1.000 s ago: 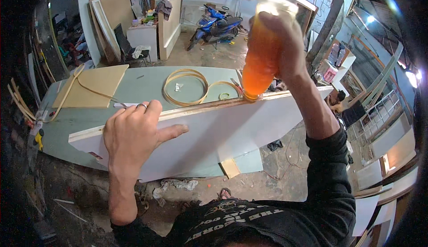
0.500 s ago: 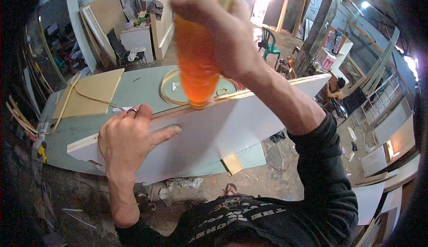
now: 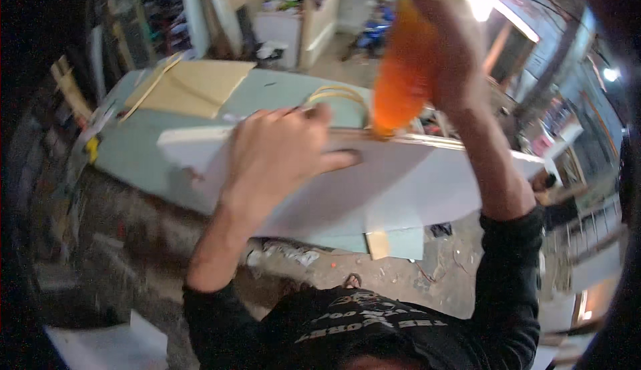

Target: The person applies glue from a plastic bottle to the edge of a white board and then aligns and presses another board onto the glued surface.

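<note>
Across the workshop stretches a pale green worktable [image 3: 284, 86], with a blue motorbike [image 3: 377, 31] blurred on the floor beyond. At the table, right in front of the person, a white panel [image 3: 380, 183] stands on edge, narrow side uppermost. A flat tan board [image 3: 193, 86] lies on the tabletop toward the far left, and behind the panel I see loops of thin yellowish strip [image 3: 337, 89]. A clear bottle of orange liquid [image 3: 404, 63] is tipped neck down, its narrow end at the panel's top edge. The right hand [image 3: 453, 53] is wrapped around the bottle's upper part. The left hand [image 3: 277, 146] clasps the panel left of the bottle, fingers over the top edge, thumb out across the near face. A small tan block [image 3: 378, 244] pokes out below the panel, by the table's near edge.
</note>
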Motion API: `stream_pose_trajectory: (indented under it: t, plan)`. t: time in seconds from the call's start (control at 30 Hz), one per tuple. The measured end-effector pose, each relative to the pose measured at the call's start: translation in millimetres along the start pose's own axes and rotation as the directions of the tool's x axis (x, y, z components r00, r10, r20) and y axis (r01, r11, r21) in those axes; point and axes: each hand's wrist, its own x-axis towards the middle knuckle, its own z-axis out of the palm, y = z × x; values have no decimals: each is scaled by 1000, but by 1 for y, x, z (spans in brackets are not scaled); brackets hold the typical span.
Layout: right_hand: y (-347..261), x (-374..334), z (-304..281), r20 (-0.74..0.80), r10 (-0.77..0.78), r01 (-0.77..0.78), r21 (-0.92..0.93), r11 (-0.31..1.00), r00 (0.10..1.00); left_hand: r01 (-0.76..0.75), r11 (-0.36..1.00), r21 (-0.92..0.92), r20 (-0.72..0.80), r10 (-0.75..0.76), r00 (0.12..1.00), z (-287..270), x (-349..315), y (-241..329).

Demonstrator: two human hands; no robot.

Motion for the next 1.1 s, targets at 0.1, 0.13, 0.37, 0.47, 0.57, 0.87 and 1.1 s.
stream_pose_trajectory:
  t: [0.1,0.13,0.37,0.47,0.57,0.87,1.1]
  plan:
    - [-21,1,-14,197,355,-401,308,863,914,-63,996,-59,-76,58,995,10,3,-2]
    - [-24,3,-18,256,316,-386,299,873,914,-41,997,-68,-65,37,997,6,1,-4]
    - [-60,-40,-48,556,245,-363,111,925,794,-21,989,-143,-61,12,998,5,-3,-13]
    - [-69,-75,-34,694,177,-159,-90,983,698,-10,986,-169,-66,-1,998,9,0,-14]
    - [-66,-94,-19,692,196,-85,-192,978,694,-9,960,-279,-58,-8,998,3,6,-14]
    - [-64,-107,9,676,155,-31,-192,981,721,66,900,-430,17,-65,998,-5,8,-21]
    - [-65,-121,15,667,135,-20,-177,984,733,-55,858,-510,-2,64,998,-3,13,-32]
